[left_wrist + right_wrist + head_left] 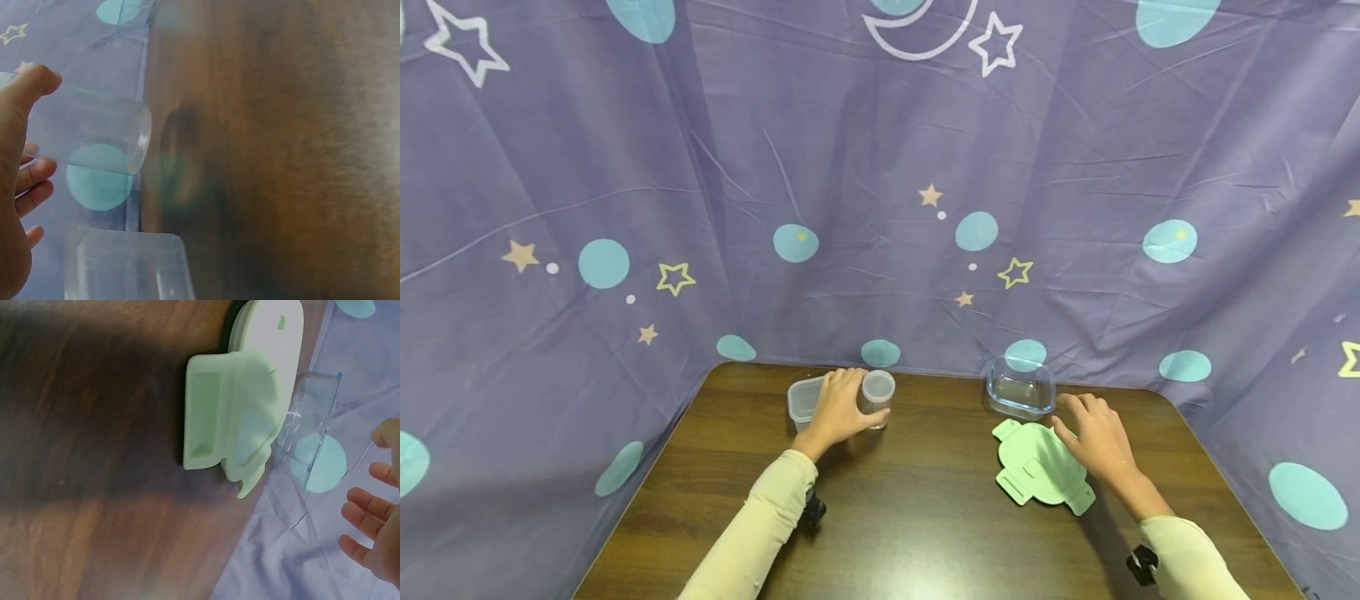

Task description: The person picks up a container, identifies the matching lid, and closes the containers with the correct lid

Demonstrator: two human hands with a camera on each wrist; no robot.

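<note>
My left hand [840, 410] grips a clear cylindrical jar [874, 408] with a whitish lid, thumb on one side and fingers on the other. In the left wrist view the base of the jar [103, 131] shows close over the wooden table. Right beside that hand stands a translucent plastic box [802, 400], partly hidden behind it. My right hand [1101, 437] hovers with loosely bent, spread fingers and holds nothing. Nearest to it are a light green lid [1043, 465] with side flaps, lying on the table, and a clear glass container [1021, 393] just behind the lid.
The brown wooden table [917, 500] ends at the back against a purple curtain [865, 167] printed with stars and blue dots. The curtain also hangs along both sides. The glass container and the plastic box stand near the table's back edge.
</note>
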